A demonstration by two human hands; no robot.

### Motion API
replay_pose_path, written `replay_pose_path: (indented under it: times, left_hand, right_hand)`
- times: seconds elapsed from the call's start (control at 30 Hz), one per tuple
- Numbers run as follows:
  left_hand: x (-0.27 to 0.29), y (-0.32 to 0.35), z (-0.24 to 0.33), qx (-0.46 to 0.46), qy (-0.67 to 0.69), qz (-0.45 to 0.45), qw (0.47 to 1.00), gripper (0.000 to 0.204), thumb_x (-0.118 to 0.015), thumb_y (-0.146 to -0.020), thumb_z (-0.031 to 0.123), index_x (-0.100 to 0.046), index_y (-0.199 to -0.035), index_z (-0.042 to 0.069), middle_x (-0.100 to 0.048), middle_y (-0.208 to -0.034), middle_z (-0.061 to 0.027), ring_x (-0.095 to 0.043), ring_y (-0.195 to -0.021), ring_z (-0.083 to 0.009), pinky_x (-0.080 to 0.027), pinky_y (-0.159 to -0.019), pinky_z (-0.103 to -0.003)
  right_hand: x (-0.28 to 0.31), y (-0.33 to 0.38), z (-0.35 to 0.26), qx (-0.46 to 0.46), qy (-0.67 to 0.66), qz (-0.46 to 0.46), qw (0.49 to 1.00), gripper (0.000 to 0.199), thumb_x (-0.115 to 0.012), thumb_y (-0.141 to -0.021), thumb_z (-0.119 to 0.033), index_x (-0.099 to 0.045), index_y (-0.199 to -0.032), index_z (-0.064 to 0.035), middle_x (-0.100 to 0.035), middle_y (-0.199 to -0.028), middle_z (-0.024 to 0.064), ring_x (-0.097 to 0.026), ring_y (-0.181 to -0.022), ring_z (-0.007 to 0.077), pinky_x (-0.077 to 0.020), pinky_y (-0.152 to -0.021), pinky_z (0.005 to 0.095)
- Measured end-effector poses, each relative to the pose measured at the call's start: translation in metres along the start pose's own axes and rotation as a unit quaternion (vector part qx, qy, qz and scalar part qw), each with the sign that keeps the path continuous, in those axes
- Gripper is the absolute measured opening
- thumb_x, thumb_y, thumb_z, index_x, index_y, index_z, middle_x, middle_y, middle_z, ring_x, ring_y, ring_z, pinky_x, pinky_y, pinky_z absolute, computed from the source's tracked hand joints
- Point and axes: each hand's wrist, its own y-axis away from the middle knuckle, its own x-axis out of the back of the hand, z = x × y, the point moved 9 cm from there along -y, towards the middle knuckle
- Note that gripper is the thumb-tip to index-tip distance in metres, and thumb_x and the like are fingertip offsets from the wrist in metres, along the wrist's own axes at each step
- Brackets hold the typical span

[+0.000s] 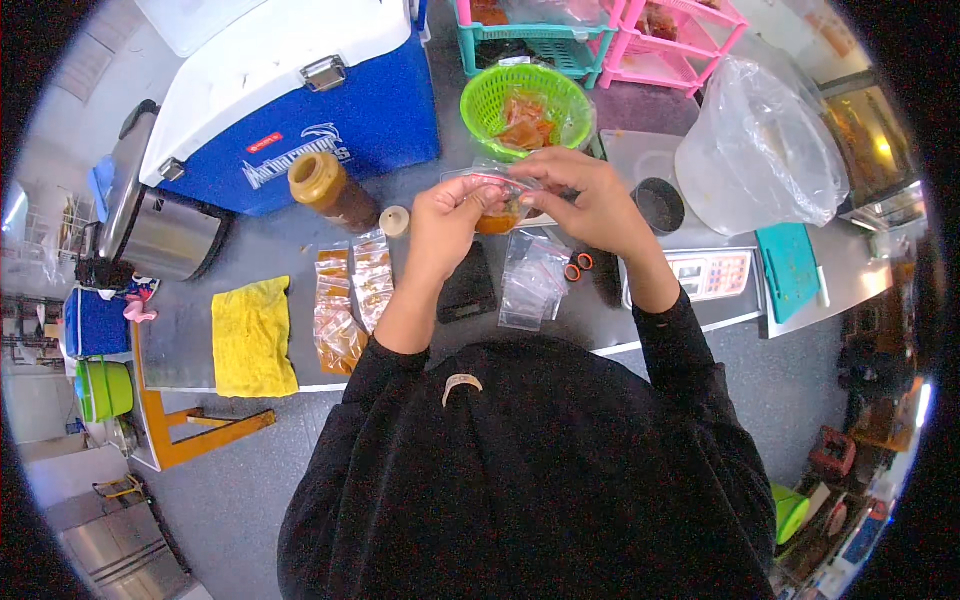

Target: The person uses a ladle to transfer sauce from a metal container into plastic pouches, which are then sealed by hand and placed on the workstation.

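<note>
My left hand (447,222) and my right hand (590,200) both pinch the top edge of a small clear plastic bag (497,198) with orange-brown sauce in its bottom, held above the steel table (180,340). Under the hands lie a black pocket scale (467,290) and a pile of empty clear bags (533,280). To the left, several filled sauce bags (345,300) lie in rows. A green basket (525,108) holding orange pieces sits just beyond the hands.
A blue and white cooler (300,90), a brown sauce bottle (330,190) lying on its side with its cap (394,221) beside it, a yellow cloth (252,338), orange rubber bands (579,266), a white weighing scale (710,275), a bag-covered bucket (760,150), a teal board (790,270), pink and teal racks (600,30).
</note>
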Motion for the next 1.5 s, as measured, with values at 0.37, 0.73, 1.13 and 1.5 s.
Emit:
replay_pose_path:
  times: [0.37, 0.73, 1.13, 1.5]
  left_hand:
    - [-0.005, 0.004, 0.012, -0.006, -0.055, 0.013, 0.998, 0.014, -0.056, -0.078, 0.008, -0.061, -0.087, -0.002, -0.062, -0.08, -0.0051, -0.056, -0.071, -0.0086, -0.045, -0.065, -0.021]
    - [-0.002, -0.001, 0.005, 0.008, -0.033, 0.022, 0.999, 0.016, -0.054, -0.08, 0.008, -0.059, -0.089, -0.003, -0.062, -0.083, -0.0077, -0.058, -0.073, -0.0114, -0.046, -0.067, -0.022]
    - [-0.001, -0.001, 0.002, 0.007, -0.034, 0.025, 0.999, 0.015, -0.053, -0.08, 0.007, -0.059, -0.089, -0.003, -0.062, -0.082, -0.0072, -0.057, -0.072, -0.0105, -0.046, -0.066, -0.022]
    - [0.0, -0.003, 0.005, 0.01, -0.054, -0.026, 0.998, 0.012, -0.056, -0.079, 0.01, -0.061, -0.083, 0.0, -0.062, -0.074, -0.0041, -0.056, -0.068, -0.0085, -0.045, -0.063, -0.022]
  right_hand:
    - [-0.004, 0.0, 0.013, -0.074, -0.037, -0.004, 0.997, 0.021, -0.059, -0.069, -0.002, -0.057, -0.089, -0.003, -0.057, -0.083, 0.0093, -0.06, -0.069, 0.0179, -0.0472, -0.06, 0.0266]
    - [0.001, 0.005, 0.001, 0.035, 0.158, 0.064, 0.985, 0.025, -0.058, -0.066, -0.005, -0.064, -0.088, -0.0151, -0.061, -0.092, 0.0075, -0.06, -0.074, 0.0229, -0.0487, -0.065, 0.0314]
    - [-0.005, 0.005, 0.003, 0.022, 0.198, 0.03, 0.98, 0.024, -0.058, -0.069, -0.003, -0.064, -0.091, -0.0104, -0.061, -0.092, 0.0101, -0.059, -0.082, 0.0209, -0.0468, -0.069, 0.0286]
    - [-0.013, -0.002, 0.022, -0.069, -0.047, -0.156, 0.984, 0.023, -0.069, -0.063, -0.013, -0.059, -0.081, -0.0019, -0.054, -0.073, 0.0085, -0.056, -0.062, 0.017, -0.0442, -0.056, 0.0263]
